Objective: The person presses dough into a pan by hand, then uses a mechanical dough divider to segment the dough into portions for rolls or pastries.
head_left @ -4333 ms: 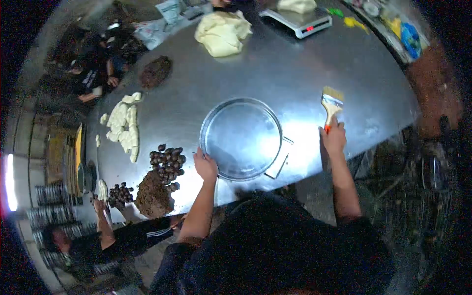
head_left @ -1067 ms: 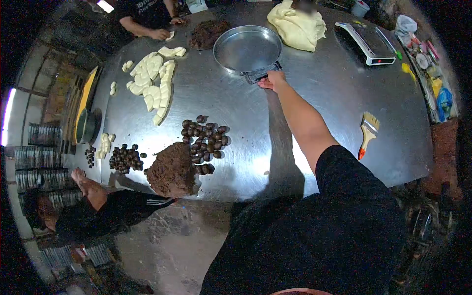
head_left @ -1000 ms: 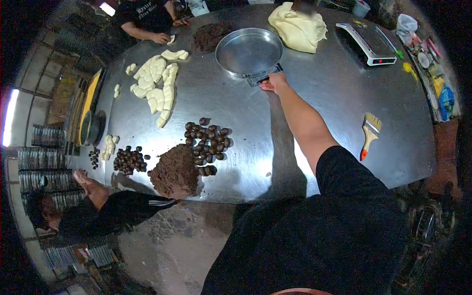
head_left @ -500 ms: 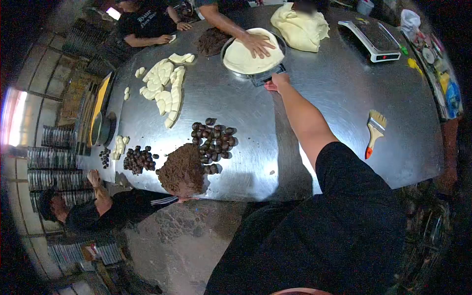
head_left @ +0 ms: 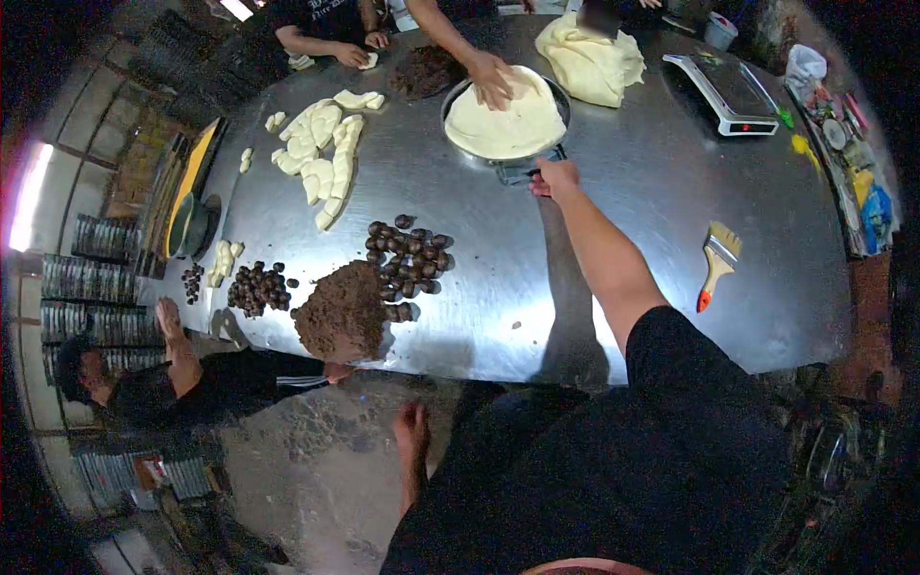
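My right hand [head_left: 558, 178] reaches across the steel table with its fingers closed around the dark metal handle [head_left: 518, 172] of a round metal pan [head_left: 451, 134]. Pale dough [head_left: 506, 120] is spread flat inside the pan. Another person's hand [head_left: 491, 79] rests on that dough from the far side. My left hand [head_left: 412, 431] hangs low beside my body, off the table's near edge. Its fingers are too small and blurred to make out.
Cut dough pieces [head_left: 321, 153], dark balls [head_left: 410, 257] and a crumbly brown mound [head_left: 337, 316] lie to the left. A dough mass [head_left: 596, 65] and a scale [head_left: 728, 96] stand at the back. A brush [head_left: 717, 261] lies at right. Co-workers stand at the far and left sides.
My left hand has come into view beside my body. The co-worker's hand on the dough has shifted toward the pan's far side. My right hand stays on the handle; the view has shifted slightly.
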`<action>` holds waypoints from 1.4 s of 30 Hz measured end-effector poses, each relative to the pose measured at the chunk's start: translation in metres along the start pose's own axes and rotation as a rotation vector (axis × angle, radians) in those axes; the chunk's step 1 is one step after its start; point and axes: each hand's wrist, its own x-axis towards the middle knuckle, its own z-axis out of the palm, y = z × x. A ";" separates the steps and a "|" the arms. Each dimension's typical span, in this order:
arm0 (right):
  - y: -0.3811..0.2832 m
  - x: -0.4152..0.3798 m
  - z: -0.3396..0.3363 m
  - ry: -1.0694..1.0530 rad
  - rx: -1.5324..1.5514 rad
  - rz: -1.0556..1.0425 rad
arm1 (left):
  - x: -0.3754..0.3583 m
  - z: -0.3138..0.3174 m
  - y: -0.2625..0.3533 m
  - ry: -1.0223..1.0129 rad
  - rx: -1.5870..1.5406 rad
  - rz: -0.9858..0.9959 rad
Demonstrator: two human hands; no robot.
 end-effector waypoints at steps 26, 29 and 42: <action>0.103 -0.139 -0.191 0.355 -1.274 -0.714 | 0.075 0.225 0.234 -0.544 0.872 0.639; 0.082 -0.118 -0.193 0.018 -0.604 -0.645 | 0.083 0.228 0.239 -0.520 0.938 0.613; 0.097 -0.122 -0.213 0.192 -1.264 -0.716 | 0.121 0.215 0.250 -0.635 0.924 0.623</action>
